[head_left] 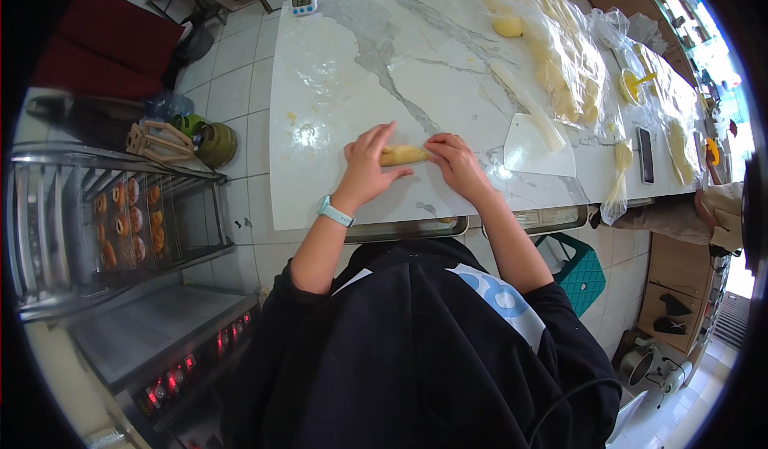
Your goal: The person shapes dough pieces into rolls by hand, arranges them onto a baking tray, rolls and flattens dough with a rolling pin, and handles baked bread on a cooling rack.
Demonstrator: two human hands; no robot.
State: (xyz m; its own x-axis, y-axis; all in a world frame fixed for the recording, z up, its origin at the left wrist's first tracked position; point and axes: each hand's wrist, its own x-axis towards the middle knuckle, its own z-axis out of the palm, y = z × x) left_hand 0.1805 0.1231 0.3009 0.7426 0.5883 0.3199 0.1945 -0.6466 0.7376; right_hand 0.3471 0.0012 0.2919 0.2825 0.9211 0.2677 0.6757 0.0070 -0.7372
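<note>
A short roll of yellow dough (404, 155) lies on the white marble-patterned table (336, 89), close to its near edge. Around its left end rests my left hand (370, 165), fingers stretched forward and thumb spread apart below the roll. My right hand (454, 161) has its fingertips pressed together on the roll's right end. Right of my hands, a white plastic dough scraper (532, 151) lies flat, with a pale rolling pin (528, 105) partly over it. Farther back, a large mass of dough (564, 65) sits under clear plastic, beside a smooth dough ball (507, 26).
A small timer (303, 3) stands at the far left corner. Rightward are a phone (645, 155), a bagged dough piece (621, 173) and another person's arm (704, 205). A metal rack (120, 165) with breads stands left, a green stool (580, 277) near the table.
</note>
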